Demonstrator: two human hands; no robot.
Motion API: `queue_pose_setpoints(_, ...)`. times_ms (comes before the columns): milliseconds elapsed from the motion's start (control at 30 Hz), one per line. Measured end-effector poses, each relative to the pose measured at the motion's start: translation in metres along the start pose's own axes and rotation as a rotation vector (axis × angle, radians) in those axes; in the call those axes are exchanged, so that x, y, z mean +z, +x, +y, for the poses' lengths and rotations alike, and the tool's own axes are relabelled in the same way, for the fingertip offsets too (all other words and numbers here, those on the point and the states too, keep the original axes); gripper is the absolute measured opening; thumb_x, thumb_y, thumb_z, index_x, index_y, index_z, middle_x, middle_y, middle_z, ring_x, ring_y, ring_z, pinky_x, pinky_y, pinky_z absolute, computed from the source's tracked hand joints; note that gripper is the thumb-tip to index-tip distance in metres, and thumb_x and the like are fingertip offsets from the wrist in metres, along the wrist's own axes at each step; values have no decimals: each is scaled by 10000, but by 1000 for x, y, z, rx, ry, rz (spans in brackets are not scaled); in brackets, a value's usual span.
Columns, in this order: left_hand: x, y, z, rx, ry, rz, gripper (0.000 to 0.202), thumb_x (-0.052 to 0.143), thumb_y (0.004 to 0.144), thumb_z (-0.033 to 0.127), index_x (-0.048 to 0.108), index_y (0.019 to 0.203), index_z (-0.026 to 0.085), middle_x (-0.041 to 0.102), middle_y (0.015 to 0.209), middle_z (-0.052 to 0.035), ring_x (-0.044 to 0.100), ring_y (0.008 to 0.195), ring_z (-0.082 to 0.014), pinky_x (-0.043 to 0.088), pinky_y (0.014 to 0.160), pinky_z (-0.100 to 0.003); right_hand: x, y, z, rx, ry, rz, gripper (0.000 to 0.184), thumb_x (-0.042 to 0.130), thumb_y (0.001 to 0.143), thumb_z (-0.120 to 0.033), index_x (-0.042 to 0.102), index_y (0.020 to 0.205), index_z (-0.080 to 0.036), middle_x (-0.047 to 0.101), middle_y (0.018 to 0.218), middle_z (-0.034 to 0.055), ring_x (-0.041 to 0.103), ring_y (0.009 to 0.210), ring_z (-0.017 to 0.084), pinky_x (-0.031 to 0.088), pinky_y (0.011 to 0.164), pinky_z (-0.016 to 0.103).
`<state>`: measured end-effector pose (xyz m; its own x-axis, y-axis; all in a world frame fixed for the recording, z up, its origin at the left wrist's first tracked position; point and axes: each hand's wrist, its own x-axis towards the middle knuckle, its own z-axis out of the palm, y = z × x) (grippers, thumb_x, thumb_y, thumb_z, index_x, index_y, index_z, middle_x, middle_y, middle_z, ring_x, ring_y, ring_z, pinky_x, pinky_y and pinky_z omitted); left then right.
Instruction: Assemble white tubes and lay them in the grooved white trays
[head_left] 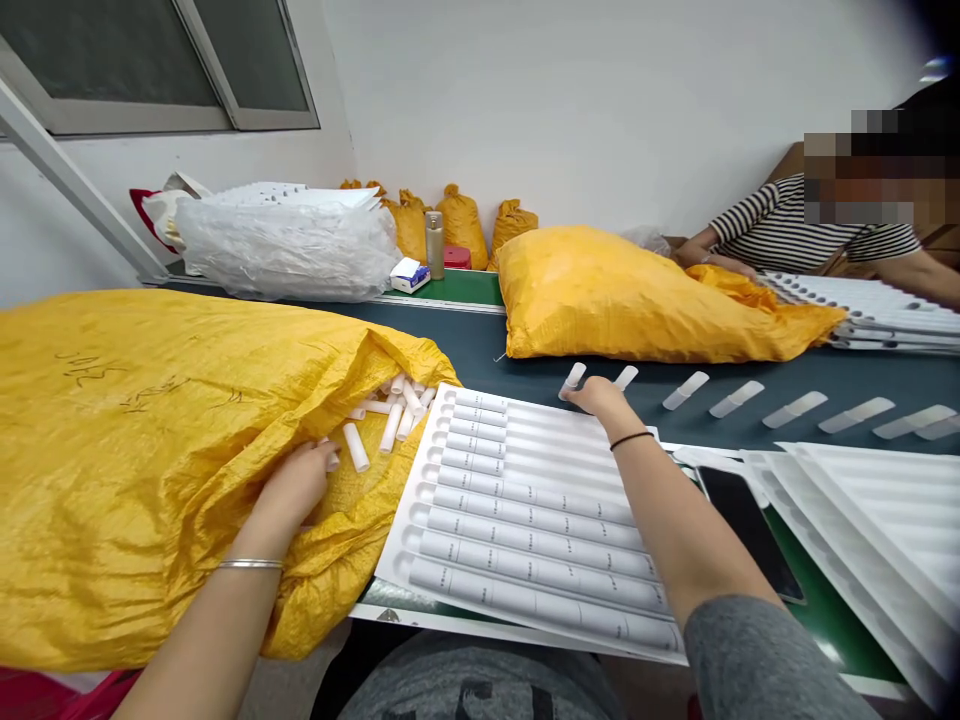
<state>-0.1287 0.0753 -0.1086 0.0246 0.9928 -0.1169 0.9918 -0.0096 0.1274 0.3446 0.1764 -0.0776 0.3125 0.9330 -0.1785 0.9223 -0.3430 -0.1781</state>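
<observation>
My left hand (294,482) reaches into the mouth of a yellow woven sack (172,420), its fingers closed on a small white tube (332,459), mostly hidden. Loose white plastic tubes (390,428) lie in the sack's opening. Past the tray's far edge, my right hand (602,398) pinches an upright white tube with a translucent end (574,378). Between my hands lies a white grooved tray (409,535). Printed tubes (525,540) run along its near grooves; shorter printed pieces fill only the left of the farther ones.
Several white tubes (737,399) stand in a row on the dark belt (465,345). A black phone (750,530) and stacked trays (892,530) lie at right. Another yellow sack (600,290) rests across the belt, near a person in a striped shirt (787,225).
</observation>
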Motion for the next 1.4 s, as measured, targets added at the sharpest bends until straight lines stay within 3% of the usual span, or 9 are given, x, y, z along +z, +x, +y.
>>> queue_pose_setpoints(67, -5, 0, 7, 36, -4, 16, 387, 352, 873, 181, 649, 1117, 135, 653, 1042, -179, 627, 984, -301, 456, 892, -396, -1, -12, -7, -55, -2, 4, 333, 591, 849, -339, 699, 931, -35, 683, 939, 240, 646, 948, 316, 465, 808, 383)
queue_pose_setpoints(200, -13, -4, 26, 113, -7, 44, 336, 399, 885, 238, 655, 1084, 151, 626, 1066, -165, 593, 1038, -303, 416, 953, -414, 15, -36, -44, -378, 66, -15, 276, 456, 951, -259, 685, 1061, -151, 676, 1115, 119, 600, 1089, 215, 438, 930, 322)
queue_pose_setpoints(333, -11, -13, 32, 130, -25, -53, 351, 545, 740, 111, 663, 1070, 125, 656, 1019, -155, 633, 953, -288, 461, 892, -395, 38, -39, -83, -568, 89, -57, 234, 553, 930, -313, 634, 1080, -152, 641, 1140, 71, 602, 1042, 192, 467, 931, 408)
queue_pose_setpoints(433, -10, -28, 24, 153, -71, -107, 366, 501, 773, 103, 653, 1103, 142, 663, 1085, -132, 629, 1007, -252, 456, 926, -357, 42, -36, -93, -592, 101, -31, 187, 625, 874, -289, 642, 966, -127, 651, 1050, 77, 609, 968, 190, 478, 883, 377)
queue_pose_setpoints(667, -10, -60, 7, 132, -90, -172, 461, 499, 728, 51, 658, 1133, 202, 648, 1093, -121, 623, 1007, -252, 455, 910, -351, 20, -84, -68, -586, 261, 185, 195, 561, 800, -238, 568, 977, -157, 641, 844, 60, 588, 788, 194, 433, 714, 282)
queue_pose_setpoints(833, -14, -50, 13, 87, -47, -32, 292, 463, 845, 183, 651, 1066, 160, 626, 1103, -150, 577, 1063, -287, 394, 975, -396, 19, -144, -52, -717, 472, 144, 246, 540, 824, -272, 536, 1053, -182, 640, 922, 44, 577, 707, 145, 476, 659, 263)
queue_pose_setpoints(1067, -4, -35, 25, 96, -41, -22, 205, 555, 818, 241, 660, 960, 135, 660, 1005, -158, 609, 990, -292, 435, 901, -383, 34, -207, -38, -840, 646, 56, 256, 555, 828, -228, 557, 1082, -196, 642, 925, 50, 588, 754, 157, 517, 695, 297)
queue_pose_setpoints(1233, -2, -22, 36, 168, -107, 61, 241, 573, 826, 269, 667, 1033, 186, 666, 1055, -127, 575, 1077, -277, 390, 991, -388, 41, -226, -30, -791, 688, 102, 258, 553, 829, -234, 577, 1084, -200, 664, 970, 63, 605, 753, 162, 537, 696, 304)
queue_pose_setpoints(1400, -27, -39, 54, 298, -243, 214, 292, 466, 906, 260, 595, 1155, 176, 621, 1192, -104, 542, 1149, -224, 401, 1015, -339, 41, -230, -26, -770, 741, 196, 251, 548, 855, -244, 606, 1096, -210, 672, 970, 67, 592, 712, 151, 542, 679, 298)
